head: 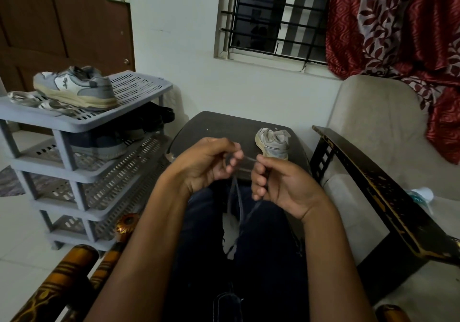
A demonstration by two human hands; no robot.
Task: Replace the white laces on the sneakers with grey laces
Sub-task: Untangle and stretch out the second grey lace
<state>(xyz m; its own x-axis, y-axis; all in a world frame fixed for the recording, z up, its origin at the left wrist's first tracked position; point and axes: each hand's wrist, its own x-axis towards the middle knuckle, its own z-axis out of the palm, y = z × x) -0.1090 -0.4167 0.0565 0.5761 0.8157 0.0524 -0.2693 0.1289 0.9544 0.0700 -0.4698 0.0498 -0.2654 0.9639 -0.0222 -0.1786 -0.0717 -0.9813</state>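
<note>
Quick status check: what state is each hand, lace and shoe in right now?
Left hand: pinching the grey lace.
Right hand: pinching the same lace.
Grey lace: stretched between the hands, ends hanging over the lap.
Shoe on stool: upright, no lace visible.
Shoe on rack: upright on the top shelf.

One wide-angle camera is sitting on the person's head, looking forward and down over the lap. It is staying close to the two hands, while its bent edges are taking in the shoe rack (139,90), window (276,15) and armchair (373,122).
</note>
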